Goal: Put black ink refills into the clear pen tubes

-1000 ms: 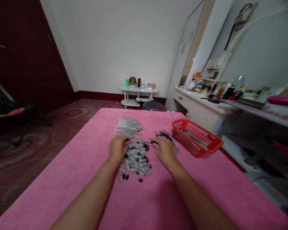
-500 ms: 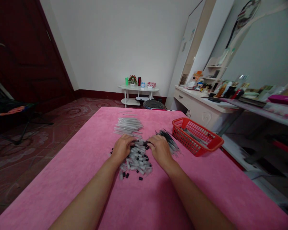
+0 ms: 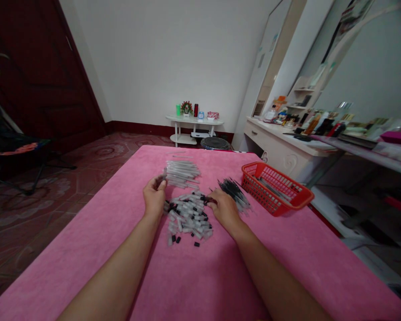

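Observation:
My left hand (image 3: 154,195) is closed at the left ends of a stack of clear pen barrels (image 3: 183,173). A greyish tube end shows at its fingertips; it looks like one of the barrels. My right hand (image 3: 223,206) has its fingers pinched at the right side of a heap of frosted pen caps (image 3: 190,216) mixed with small black plugs (image 3: 197,244). What it pinches is dark and too small to name. Just behind the right hand lies a bundle of pen refills (image 3: 234,194) with black tips.
A red plastic basket (image 3: 276,189) holding some thin sticks stands on the right of the pink cloth-covered table (image 3: 103,249). Beyond are a white side table (image 3: 194,119) and a dresser (image 3: 280,140) with bottles. A folding chair (image 3: 16,149) stands at left.
My left hand has moved left and away from the cap heap to the left ends of the barrels. The right hand has stayed nearly in place. The view has shifted slightly.

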The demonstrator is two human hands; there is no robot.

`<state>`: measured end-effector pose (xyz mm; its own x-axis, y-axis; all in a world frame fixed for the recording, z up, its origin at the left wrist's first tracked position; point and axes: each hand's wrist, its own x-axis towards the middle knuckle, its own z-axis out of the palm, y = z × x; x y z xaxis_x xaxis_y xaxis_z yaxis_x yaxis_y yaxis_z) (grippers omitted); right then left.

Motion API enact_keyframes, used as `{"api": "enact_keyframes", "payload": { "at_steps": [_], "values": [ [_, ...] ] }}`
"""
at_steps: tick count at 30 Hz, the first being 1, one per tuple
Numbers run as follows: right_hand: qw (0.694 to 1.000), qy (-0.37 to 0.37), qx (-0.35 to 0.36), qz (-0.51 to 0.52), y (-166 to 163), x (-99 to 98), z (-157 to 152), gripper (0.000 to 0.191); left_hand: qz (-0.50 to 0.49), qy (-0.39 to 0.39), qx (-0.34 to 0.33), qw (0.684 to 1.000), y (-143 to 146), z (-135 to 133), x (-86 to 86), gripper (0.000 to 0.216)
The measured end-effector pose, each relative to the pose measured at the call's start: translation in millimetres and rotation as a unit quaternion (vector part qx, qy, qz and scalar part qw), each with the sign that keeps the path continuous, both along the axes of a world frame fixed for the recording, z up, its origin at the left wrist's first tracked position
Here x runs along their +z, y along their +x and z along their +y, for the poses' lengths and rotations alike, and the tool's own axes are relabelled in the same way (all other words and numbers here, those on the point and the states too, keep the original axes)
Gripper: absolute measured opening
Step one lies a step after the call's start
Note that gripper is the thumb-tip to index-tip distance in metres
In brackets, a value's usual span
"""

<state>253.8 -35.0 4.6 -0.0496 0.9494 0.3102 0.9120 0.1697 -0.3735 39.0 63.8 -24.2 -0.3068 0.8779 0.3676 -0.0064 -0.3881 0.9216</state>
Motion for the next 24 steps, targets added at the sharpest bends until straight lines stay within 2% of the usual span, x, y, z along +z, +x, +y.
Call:
{"api": "enact_keyframes", "payload": {
  "at_steps": [3,6,11,15,20,24],
  "values": [
    [1.0,-0.004,0.004,-0.016,0.1,-2.2,1.2,0.015,0.033,0.01,-0.019,0.999,2.6,-1.7,0.4,0.028],
    [0.999,-0.002,0.007,-0.035,0.4,-0.8,1.3,0.013,0.105,0.019,-0.04,0.993,5.7,-5.3,1.3,0.025],
    [0.998,-0.005,-0.006,-0.061,0.5,-0.6,1.1,0.013,0.257,0.062,-0.085,0.961,9.5,-12.6,1.1,0.026],
    [0.998,-0.002,-0.015,-0.056,2.0,-5.3,5.0,0.011,0.316,0.078,-0.102,0.94,10.1,-13.6,-1.1,0.029],
    [0.997,0.05,-0.033,0.058,5.2,-8.3,12.1,0.02,0.342,0.081,-0.109,0.93,9.9,-13.4,-1.8,0.027],
    [0.978,0.08,-0.026,0.189,5.3,-8.6,16.4,0.013,0.384,0.104,-0.127,0.908,11.0,-17.5,3.3,0.027]
  ]
}}
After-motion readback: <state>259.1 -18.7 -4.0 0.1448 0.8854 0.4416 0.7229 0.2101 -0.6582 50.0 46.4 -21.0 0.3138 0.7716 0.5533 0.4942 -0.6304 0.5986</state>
